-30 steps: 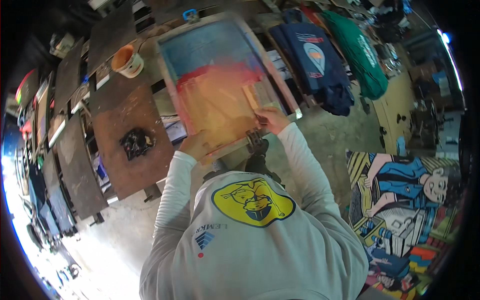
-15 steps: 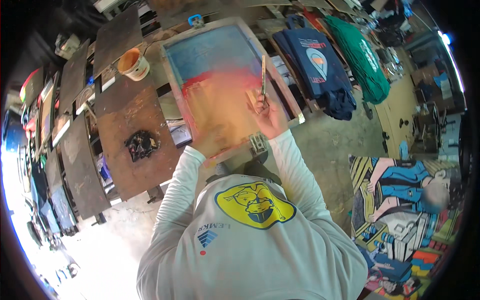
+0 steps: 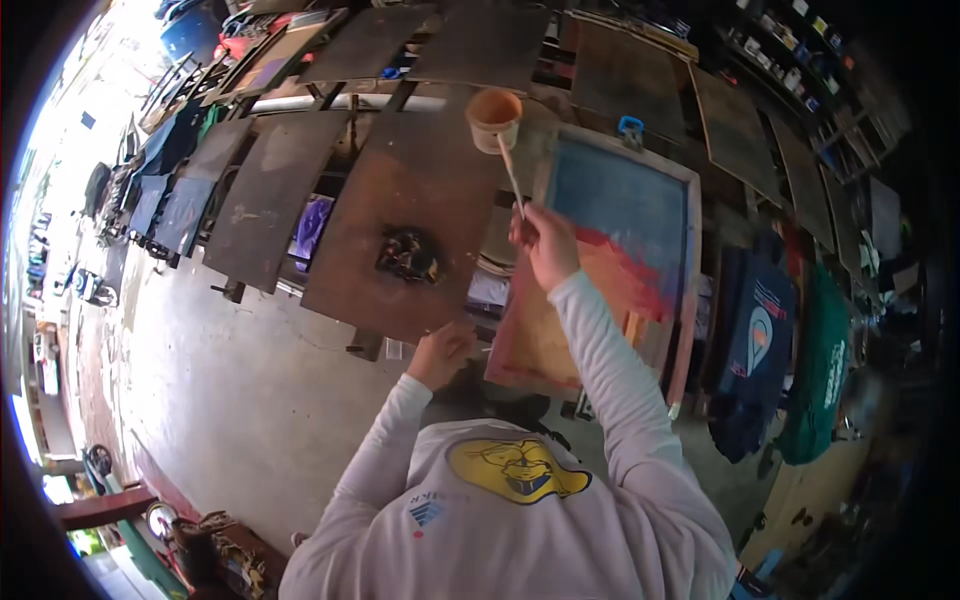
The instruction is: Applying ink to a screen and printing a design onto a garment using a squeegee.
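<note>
Print shop, rows of dark platens. Right hand [image 3: 543,243] grips a thin stick [image 3: 511,176], long axis running up-left from the hand into an orange cup [image 3: 494,117]. Left hand [image 3: 441,352] closed on the screen frame [image 3: 600,262] lower edge.

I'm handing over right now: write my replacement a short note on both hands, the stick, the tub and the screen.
Right hand: raised, gripping a thin pale stick that reaches to the small orange tub.
Left hand: at the near edge of the brown wooden platen.
Wood-framed printing screen: beside the platen, coated blue, red and orange.
Done: ink spread on the screen.
Left: stick not yet put down.
</note>
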### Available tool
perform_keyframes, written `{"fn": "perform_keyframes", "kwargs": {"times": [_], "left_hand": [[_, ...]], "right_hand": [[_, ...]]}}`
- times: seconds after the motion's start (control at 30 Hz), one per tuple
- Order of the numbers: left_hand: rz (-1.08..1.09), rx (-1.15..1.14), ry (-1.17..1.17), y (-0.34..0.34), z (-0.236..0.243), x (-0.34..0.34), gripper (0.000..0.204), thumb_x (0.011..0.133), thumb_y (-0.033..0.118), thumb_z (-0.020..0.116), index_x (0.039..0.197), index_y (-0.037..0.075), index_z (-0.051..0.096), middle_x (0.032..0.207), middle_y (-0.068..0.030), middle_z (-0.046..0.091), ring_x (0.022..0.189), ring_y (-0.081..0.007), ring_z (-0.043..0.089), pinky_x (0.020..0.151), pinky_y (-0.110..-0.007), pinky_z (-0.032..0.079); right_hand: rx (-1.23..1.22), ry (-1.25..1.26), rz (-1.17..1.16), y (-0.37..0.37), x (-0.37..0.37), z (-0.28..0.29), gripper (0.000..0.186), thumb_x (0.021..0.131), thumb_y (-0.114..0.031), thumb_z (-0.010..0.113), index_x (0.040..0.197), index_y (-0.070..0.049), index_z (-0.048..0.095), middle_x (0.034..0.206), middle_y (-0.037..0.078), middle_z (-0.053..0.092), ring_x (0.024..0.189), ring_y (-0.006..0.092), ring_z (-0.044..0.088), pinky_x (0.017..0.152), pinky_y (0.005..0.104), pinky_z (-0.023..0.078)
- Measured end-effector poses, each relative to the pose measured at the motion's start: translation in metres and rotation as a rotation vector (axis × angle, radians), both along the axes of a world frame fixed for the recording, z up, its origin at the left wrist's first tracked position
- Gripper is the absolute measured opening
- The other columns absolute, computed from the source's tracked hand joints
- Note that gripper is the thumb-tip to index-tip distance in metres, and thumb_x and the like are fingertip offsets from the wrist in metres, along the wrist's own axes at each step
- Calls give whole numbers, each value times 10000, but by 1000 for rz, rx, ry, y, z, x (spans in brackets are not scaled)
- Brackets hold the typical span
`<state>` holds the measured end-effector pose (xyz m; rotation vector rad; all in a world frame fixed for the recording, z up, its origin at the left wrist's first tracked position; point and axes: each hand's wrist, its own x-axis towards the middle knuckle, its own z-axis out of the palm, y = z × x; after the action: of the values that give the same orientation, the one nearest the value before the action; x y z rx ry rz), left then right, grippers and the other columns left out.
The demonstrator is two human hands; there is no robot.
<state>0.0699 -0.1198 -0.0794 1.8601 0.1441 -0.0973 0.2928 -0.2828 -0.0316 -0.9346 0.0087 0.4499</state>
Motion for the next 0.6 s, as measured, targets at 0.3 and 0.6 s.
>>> {"fn": "perform_keyframes", "kwargs": {"times": [0.3,0.6], "left_hand": [[64,-317,28,73,-22,7,220,974,118,626,1168,14,644,948,-74,715,845,-142,665,769,-293,541],[-153,-927,302,94,13,112,404,1048,277,499,1354,13,520,1191,-152,661,1093,-257,651,965,-407,512]], "right_hand": [[-41,251,-119,83,176,-31,516,976,-534,553,1000,-25,633,922,131,695,772,225,642,820,413,549],[622,106,-304,2,39,53,841,955,-661,461,1393,55,422,1438,266,476,1342,391,470,1156,501,376]]}}
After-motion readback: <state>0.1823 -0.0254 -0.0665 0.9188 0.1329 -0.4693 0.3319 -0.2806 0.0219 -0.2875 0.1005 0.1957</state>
